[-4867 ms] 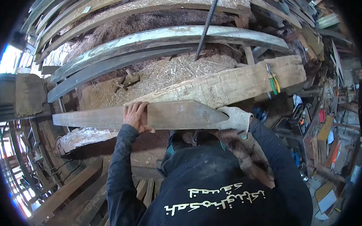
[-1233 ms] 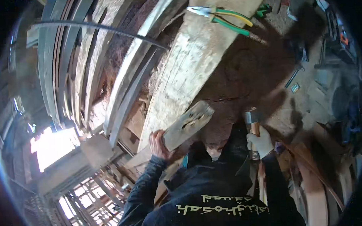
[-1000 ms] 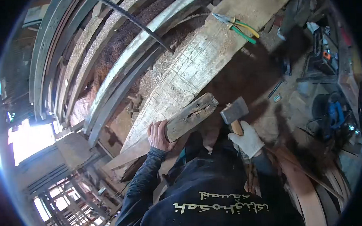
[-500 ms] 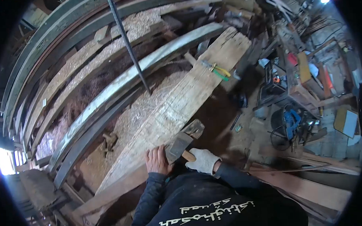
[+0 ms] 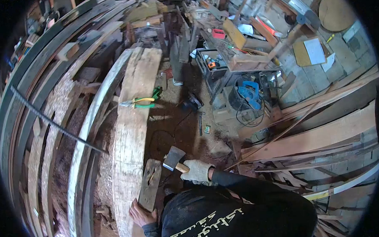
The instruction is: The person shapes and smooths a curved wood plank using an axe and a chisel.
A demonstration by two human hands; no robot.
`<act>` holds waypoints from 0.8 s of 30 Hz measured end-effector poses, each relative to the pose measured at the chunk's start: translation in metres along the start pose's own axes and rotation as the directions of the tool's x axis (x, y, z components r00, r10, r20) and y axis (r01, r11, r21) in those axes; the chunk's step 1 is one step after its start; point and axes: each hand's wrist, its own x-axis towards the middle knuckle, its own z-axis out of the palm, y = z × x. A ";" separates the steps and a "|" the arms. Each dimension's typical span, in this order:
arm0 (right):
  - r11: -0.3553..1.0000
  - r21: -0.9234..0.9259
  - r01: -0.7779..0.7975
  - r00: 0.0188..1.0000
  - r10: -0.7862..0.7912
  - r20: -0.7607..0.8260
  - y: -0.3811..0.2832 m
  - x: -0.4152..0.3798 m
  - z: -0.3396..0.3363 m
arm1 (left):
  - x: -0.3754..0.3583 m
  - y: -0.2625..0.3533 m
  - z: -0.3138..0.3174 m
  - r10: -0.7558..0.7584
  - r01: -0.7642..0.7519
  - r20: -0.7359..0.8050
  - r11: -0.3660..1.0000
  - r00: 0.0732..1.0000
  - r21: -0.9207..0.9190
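Note:
My right hand, in a pale work glove, is closed round the short wooden handle of a hatchet. Its broad grey head points up and left, apart from the wood. My bare left hand grips the near end of a short, weathered wood block, fingers on one side and thumb on the other. The block lies against the right edge of a long, thick plank. Farther up that plank rest pliers with yellow and green handles.
Curved boat ribs rise on the left, crossed by a thin dark rod. A black bucket holding a blue power tool stands right of centre. Long boards lie to the right, and a cluttered workbench stands beyond.
My view has swung to the right, so the plank now runs nearly straight ahead. The hatchet has moved off the block, out to the right. My left hand stays at the block's near end.

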 end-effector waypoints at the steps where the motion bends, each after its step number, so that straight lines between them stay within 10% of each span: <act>1: 0.997 -0.074 0.024 1.000 -0.024 0.000 0.002 -0.003 -0.011 | 0.000 0.002 0.001 -0.004 0.004 -0.027 1.000 1.000 -0.007; 3: 0.996 0.058 -0.068 0.997 0.065 0.046 0.023 -0.003 -0.028 | 0.002 0.004 0.004 0.056 -0.055 -0.068 0.998 0.996 0.012; 6: 0.943 -0.302 0.136 0.965 -0.195 -0.173 0.104 0.033 -0.043 | -0.001 0.002 0.008 -0.011 0.015 -0.051 0.997 0.999 0.072; 12: 0.975 -0.102 -0.196 0.975 0.182 -0.126 0.148 0.040 -0.130 | -0.001 -0.004 0.012 0.022 -0.019 -0.026 0.993 0.999 0.113; 17: 0.996 -0.060 -0.059 0.935 0.034 -0.353 0.171 0.025 -0.188 | -0.012 -0.031 0.020 -0.031 0.023 0.052 0.988 0.998 0.154; 18: 0.989 -0.006 -0.148 0.956 0.141 -0.257 0.196 0.037 -0.193 | -0.030 -0.076 0.048 0.201 -0.191 -0.035 0.964 0.979 0.186; 19: 0.986 0.109 -0.129 0.973 0.147 -0.180 0.220 0.043 -0.198 | -0.039 -0.073 0.043 0.101 -0.105 0.032 0.976 0.994 0.190; 20: 0.841 0.494 0.220 0.960 -0.096 -0.265 0.320 0.093 -0.166 | -0.042 -0.069 0.051 0.038 -0.039 0.009 0.984 0.999 0.172; 21: 0.946 -0.076 -0.314 0.897 0.270 -0.351 0.203 0.045 -0.207 | -0.045 -0.054 0.061 -0.055 0.070 -0.073 0.970 0.996 0.232; 24: 0.992 -0.054 -0.117 0.980 0.107 -0.168 0.198 0.055 -0.229 | -0.001 0.007 0.007 -0.259 0.253 0.076 0.964 0.963 0.085</act>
